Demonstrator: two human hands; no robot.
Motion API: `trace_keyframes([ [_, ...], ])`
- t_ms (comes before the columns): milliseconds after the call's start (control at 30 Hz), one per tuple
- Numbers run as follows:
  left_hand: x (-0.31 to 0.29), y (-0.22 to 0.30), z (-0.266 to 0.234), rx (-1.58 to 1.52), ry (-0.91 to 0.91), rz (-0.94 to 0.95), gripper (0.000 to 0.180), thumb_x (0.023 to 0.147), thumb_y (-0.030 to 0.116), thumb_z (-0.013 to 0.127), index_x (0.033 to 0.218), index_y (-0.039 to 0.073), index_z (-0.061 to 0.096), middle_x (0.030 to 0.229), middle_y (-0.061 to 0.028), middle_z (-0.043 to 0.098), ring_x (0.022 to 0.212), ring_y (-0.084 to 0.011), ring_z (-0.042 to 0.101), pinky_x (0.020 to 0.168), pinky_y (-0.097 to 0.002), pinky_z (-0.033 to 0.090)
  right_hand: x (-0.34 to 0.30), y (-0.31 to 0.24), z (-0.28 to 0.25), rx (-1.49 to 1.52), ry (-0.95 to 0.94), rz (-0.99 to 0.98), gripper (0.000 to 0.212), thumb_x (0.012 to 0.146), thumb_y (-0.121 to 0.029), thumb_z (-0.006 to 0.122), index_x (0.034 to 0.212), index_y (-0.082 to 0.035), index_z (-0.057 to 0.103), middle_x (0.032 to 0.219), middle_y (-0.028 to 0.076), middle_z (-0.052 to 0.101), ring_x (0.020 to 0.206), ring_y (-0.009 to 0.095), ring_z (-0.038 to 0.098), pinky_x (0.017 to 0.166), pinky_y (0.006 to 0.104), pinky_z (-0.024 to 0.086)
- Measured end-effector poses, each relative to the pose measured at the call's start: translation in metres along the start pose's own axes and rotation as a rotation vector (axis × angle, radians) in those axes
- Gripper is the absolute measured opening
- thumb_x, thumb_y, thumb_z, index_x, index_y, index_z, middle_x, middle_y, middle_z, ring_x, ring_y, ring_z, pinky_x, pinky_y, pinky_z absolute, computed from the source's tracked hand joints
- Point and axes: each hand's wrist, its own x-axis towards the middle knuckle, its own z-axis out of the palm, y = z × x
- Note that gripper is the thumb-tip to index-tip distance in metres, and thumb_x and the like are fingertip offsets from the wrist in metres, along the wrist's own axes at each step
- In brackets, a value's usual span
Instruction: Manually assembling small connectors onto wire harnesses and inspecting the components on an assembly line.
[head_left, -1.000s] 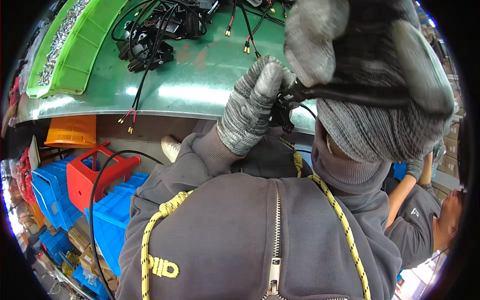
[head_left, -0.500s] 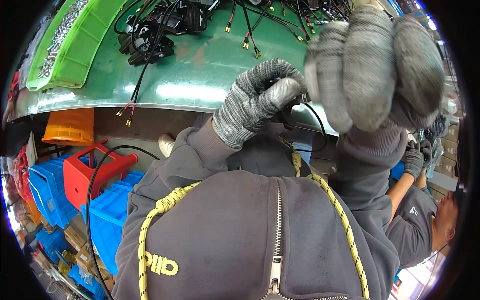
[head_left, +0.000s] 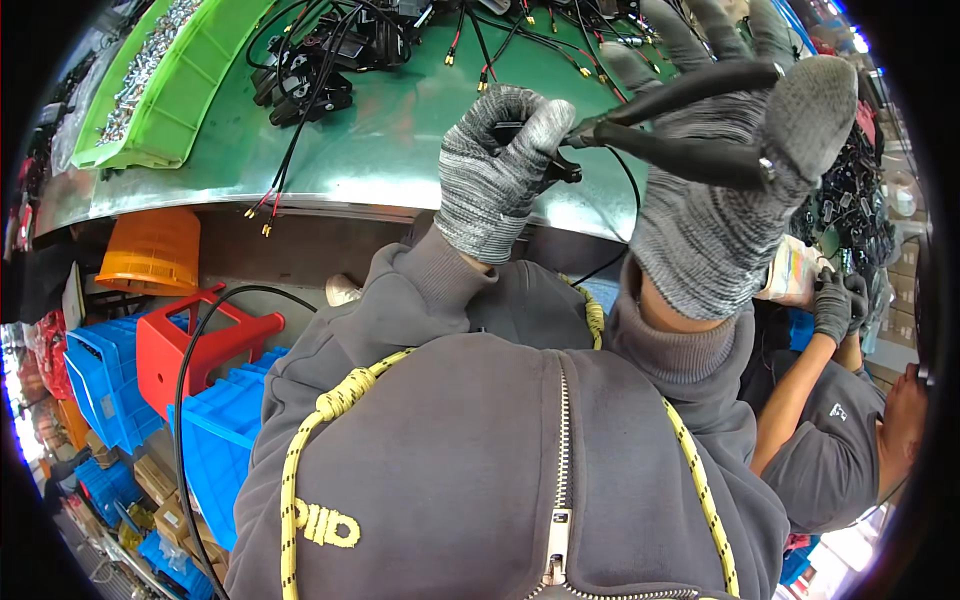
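Observation:
My left hand [head_left: 490, 175], in a grey knit glove, is closed with thumb and forefinger on a small black part [head_left: 562, 172], mostly hidden by the glove. From beside it a thin black cable [head_left: 635, 190] loops down toward my lap. My right hand [head_left: 700, 220], gloved too, has its palm up and its fingers spread loosely behind a pair of black-handled pliers [head_left: 690, 158]. The handles stand apart across that palm, near the thumb. Their jaw end points left and meets the part at my left fingertips; whether it grips anything cannot be made out.
Ahead is a green-topped bench [head_left: 400, 150] with black cabled assemblies [head_left: 300, 85]. A green bin [head_left: 150, 90] of small metal pieces stands at left. Below are an orange bucket [head_left: 150, 250], a red stool [head_left: 190, 345] and blue crates [head_left: 225, 420]. A co-worker [head_left: 830, 430] sits at right.
My right hand has turned palm up and its curled fingers have spread, bringing the pliers into sight. My left hand has shifted slightly up and left, still closed on the black part.

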Motion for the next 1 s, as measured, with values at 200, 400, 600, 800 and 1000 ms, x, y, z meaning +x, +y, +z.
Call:
trace_keyframes([
  [200, -0.002, -0.003, 0.008, -0.009, 0.130, 0.024, 0.020, 0.082, 0.019, 0.072, 0.083, 0.004, 0.060, 0.071, -0.0012, 0.058, 0.061, -0.0061, 0.056, 0.055, -0.0223, 0.050, -0.004, 0.013, -0.010, 0.053, 0.086, -0.003, 0.045, 0.093, -0.032, 0.047, 0.124, 0.000, 0.048, 0.097, 0.015, 0.058, 0.079, 0.021, 0.060, 0.066, 0.0329, 0.052],
  [400, -0.002, -0.004, 0.019, 0.051, 0.183, 0.074, 0.022, 0.083, 0.021, 0.071, 0.084, 0.003, 0.058, 0.072, -0.0007, 0.058, 0.063, -0.0052, 0.054, 0.055, -0.0225, 0.050, -0.004, 0.015, -0.028, 0.045, 0.131, -0.029, 0.046, 0.092, -0.035, 0.047, 0.124, -0.002, 0.048, 0.096, 0.013, 0.056, 0.079, 0.019, 0.058, 0.066, 0.0327, 0.052],
  [600, -0.005, -0.014, 0.015, 0.003, 0.043, 0.142, 0.020, 0.084, 0.020, 0.070, 0.086, 0.004, 0.058, 0.074, -0.0005, 0.058, 0.063, -0.0052, 0.053, 0.056, -0.0216, 0.049, -0.005, 0.013, -0.046, -0.171, 0.074, -0.180, 0.032, 0.091, -0.024, 0.051, 0.114, -0.001, 0.056, 0.092, 0.010, 0.061, 0.076, 0.017, 0.059, 0.066, 0.0305, 0.050],
  [800, -0.007, -0.007, 0.001, 0.081, -0.174, 0.118, 0.024, 0.092, 0.029, 0.058, 0.096, 0.005, 0.061, 0.086, -0.0002, 0.062, 0.080, -0.0078, 0.054, 0.073, -0.0244, 0.046, 0.005, 0.012, -0.044, 0.351, -0.207, 0.007, 0.043, 0.094, -0.031, 0.042, 0.115, 0.004, 0.056, 0.095, 0.016, 0.063, 0.072, 0.026, 0.061, 0.057, 0.0331, 0.051],
  [1000, -0.004, -0.009, 0.000, -0.033, -0.203, -0.064, 0.030, 0.094, 0.035, 0.053, 0.098, 0.005, 0.060, 0.089, -0.0020, 0.062, 0.082, -0.0091, 0.054, 0.075, -0.0255, 0.046, 0.024, 0.011, -0.044, 0.394, -0.437, 0.087, 0.055, 0.095, -0.044, 0.035, 0.118, 0.002, 0.054, 0.093, 0.017, 0.061, 0.069, 0.027, 0.061, 0.055, 0.0345, 0.052],
])
